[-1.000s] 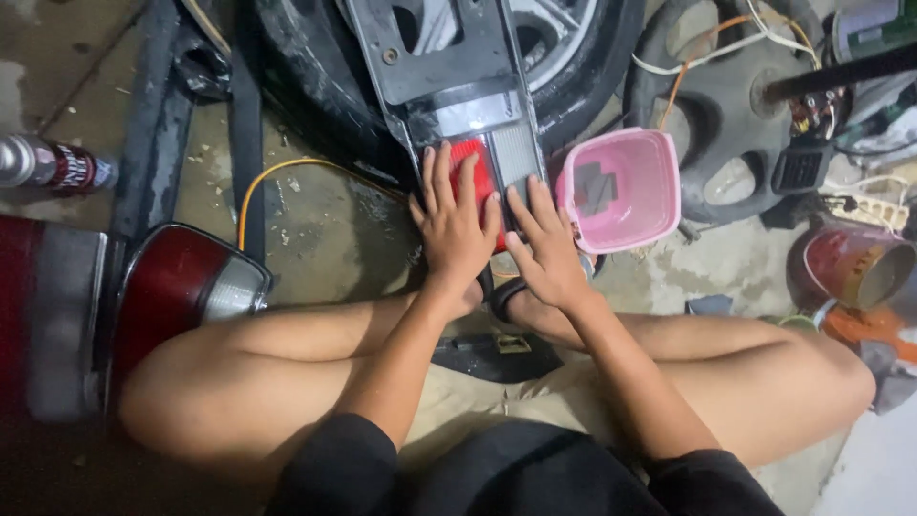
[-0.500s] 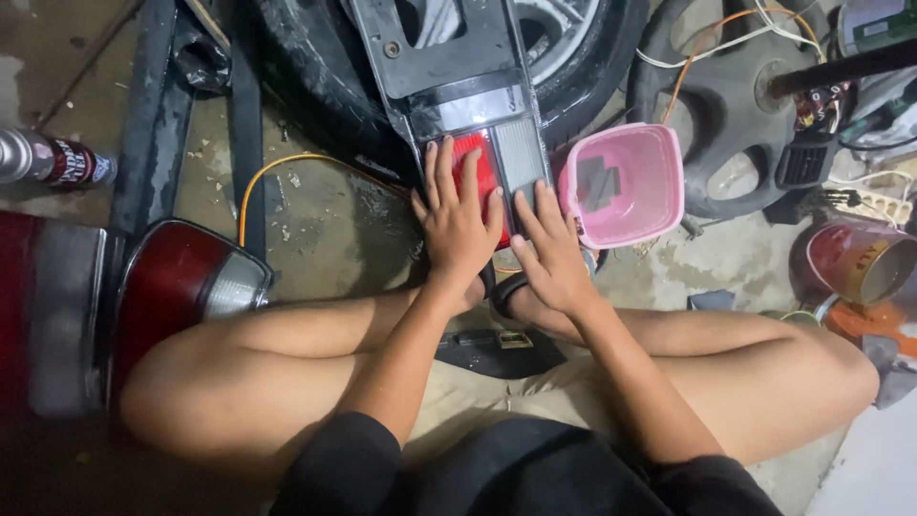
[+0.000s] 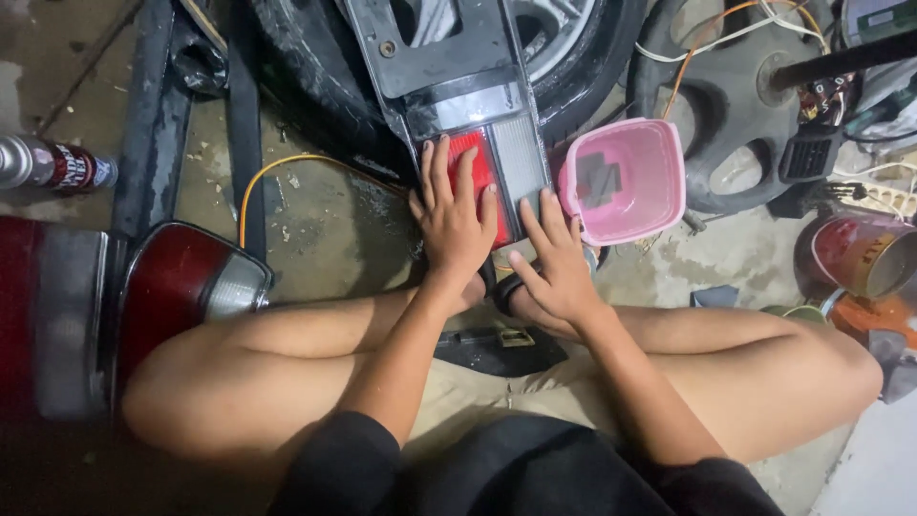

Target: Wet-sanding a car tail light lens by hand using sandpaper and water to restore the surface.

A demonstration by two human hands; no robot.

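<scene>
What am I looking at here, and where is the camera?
The camera sits on a person's head and looks down at their own lap and hands; they sit cross-legged on a concrete floor. Both hands lie flat on a red and clear plastic tail-light lens in a black housing: the left hand on the red part, the right hand at the clear part's lower edge. Neither hand grips anything. Beside it stands a pink plastic tub; behind lies a black tyre. At left are another red tail light and a spray can.

Stained, damp concrete floor, dimly lit; a tyre and clutter crowd its far edge.
</scene>
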